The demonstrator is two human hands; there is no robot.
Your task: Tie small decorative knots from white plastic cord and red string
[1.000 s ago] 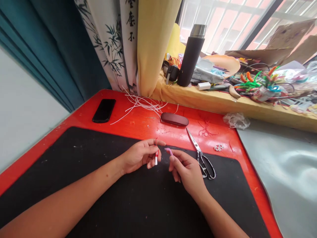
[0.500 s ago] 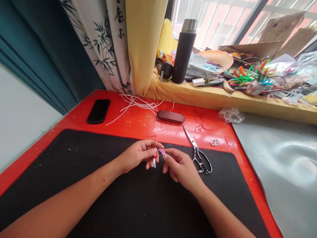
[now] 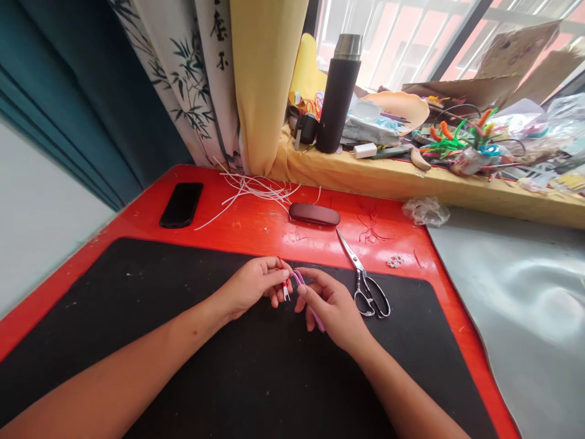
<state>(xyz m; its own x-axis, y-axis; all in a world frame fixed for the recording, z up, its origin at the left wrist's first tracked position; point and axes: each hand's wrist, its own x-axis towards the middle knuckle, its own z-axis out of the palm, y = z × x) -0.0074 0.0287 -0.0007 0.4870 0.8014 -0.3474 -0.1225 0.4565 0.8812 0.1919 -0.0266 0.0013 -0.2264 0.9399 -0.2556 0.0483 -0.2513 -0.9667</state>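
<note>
Just above the black mat, my left hand point(image 3: 261, 281) pinches a small bundle of white strips point(image 3: 286, 293) bound with red thread point(image 3: 284, 268). The white ends point down below the fingertips. Close on its right, my right hand point(image 3: 331, 305) is closed on thin purple strips point(image 3: 298, 278), which run in parallel from the left fingertips and come out below the right fingers. Where the purple strips meet the bundle is hidden by the left fingers. A pair of silver scissors point(image 3: 364, 277) lies beside my right hand, blades slightly apart.
The black mat point(image 3: 265, 390) covers much of the red table point(image 3: 228, 238). Behind are a phone point(image 3: 181, 205), white strands point(image 3: 256, 189), a maroon case point(image 3: 314, 213), red thread scraps point(image 3: 372, 228) and small beads point(image 3: 395, 261). A black thermos point(image 3: 339, 97) stands on the cluttered sill.
The purple strips have straightened, and a longer end now shows below my right fingers. The white ends have tilted slightly. Both hands stay in nearly the same place.
</note>
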